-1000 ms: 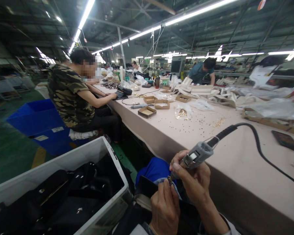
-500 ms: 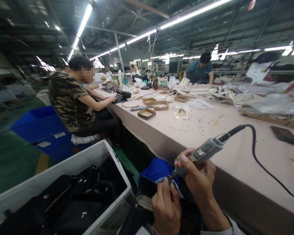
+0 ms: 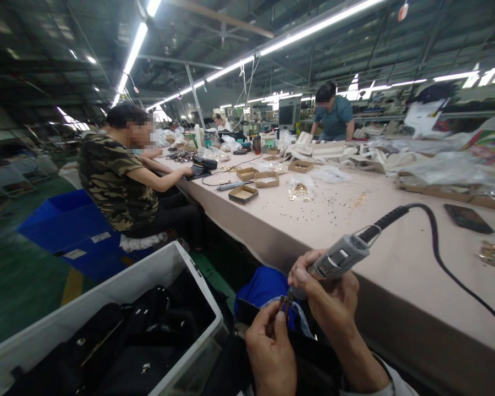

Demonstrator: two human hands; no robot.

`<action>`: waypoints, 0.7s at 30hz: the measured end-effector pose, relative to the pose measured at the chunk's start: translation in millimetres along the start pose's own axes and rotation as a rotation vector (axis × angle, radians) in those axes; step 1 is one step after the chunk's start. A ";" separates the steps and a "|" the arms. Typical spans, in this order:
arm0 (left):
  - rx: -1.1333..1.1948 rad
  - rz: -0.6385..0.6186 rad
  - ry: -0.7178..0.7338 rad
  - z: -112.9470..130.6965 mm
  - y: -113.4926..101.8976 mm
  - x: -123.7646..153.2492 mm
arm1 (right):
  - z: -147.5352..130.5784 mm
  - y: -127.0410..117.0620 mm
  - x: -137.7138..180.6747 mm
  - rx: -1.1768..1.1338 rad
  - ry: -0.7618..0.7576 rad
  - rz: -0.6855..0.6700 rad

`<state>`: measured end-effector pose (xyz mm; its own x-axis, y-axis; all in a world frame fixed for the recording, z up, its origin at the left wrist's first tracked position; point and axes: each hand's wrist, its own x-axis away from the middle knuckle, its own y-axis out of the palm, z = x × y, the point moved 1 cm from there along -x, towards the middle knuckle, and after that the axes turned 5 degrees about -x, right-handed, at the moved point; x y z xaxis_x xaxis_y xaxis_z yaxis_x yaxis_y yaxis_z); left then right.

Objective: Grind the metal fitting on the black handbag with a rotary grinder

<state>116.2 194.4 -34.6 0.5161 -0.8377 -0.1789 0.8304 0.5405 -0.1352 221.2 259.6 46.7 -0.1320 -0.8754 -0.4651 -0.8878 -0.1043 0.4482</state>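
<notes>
My right hand (image 3: 332, 300) is wrapped around a grey corded electric screwdriver (image 3: 341, 256), tilted with its tip down to the left. My left hand (image 3: 270, 349) pinches a small metal fitting (image 3: 284, 306) between thumb and fingers. The screwdriver's tip is close beside this fitting; whether they touch I cannot tell. Below the hands lies dark material on my lap, largely hidden by the hands and shadow. From the back of the screwdriver a black cable (image 3: 435, 242) curves away over the table.
A white crate (image 3: 193, 275) of black bags (image 3: 119, 357) stands at my left. The covered table (image 3: 379, 203) carries small cardboard boxes (image 3: 243, 194), a plastic bag of gold fittings (image 3: 300, 191), scattered small parts and a phone-like dark slab (image 3: 468, 218). A co-worker (image 3: 115, 165) sits along the table edge.
My left hand has turned, with its thumb and the fitting now more in sight. The screwdriver and both hands have shifted slightly left in view, as has the scene.
</notes>
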 end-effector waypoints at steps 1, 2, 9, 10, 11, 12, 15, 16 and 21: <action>0.050 -0.021 -0.056 0.2 -0.6 -1.0 | -1.1 0.2 1.0 0.001 0.005 -0.004; 0.092 -0.041 -0.104 0.7 -1.2 -2.0 | -2.1 0.5 1.6 0.002 0.009 -0.008; 0.181 -0.079 -0.255 2.1 -3.3 -4.5 | -2.8 2.3 0.7 0.009 0.031 -0.011; 0.182 -0.070 -0.252 1.7 -3.1 -4.2 | -2.3 2.4 0.7 0.014 0.035 -0.014; 0.185 -0.061 -0.246 1.4 -2.8 -3.8 | -1.7 2.4 0.5 0.019 0.035 -0.017; 0.189 -0.052 -0.240 1.2 -2.5 -3.4 | -1.3 2.5 0.2 0.021 0.033 -0.020; 0.194 -0.049 -0.226 1.9 -2.0 -2.4 | -0.4 2.6 -1.6 0.009 0.029 -0.033; 0.194 -0.052 -0.221 2.5 -2.0 -2.2 | -0.2 2.6 -2.4 0.002 0.027 -0.036; 0.170 -0.013 -0.174 4.1 -2.6 -1.0 | 1.2 1.8 -3.9 -0.003 0.020 -0.045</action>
<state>114.4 193.5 -30.1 0.5211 -0.8535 -0.0059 0.8532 0.5207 0.0319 219.6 263.4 48.3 -0.0836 -0.8790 -0.4695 -0.8911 -0.1449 0.4300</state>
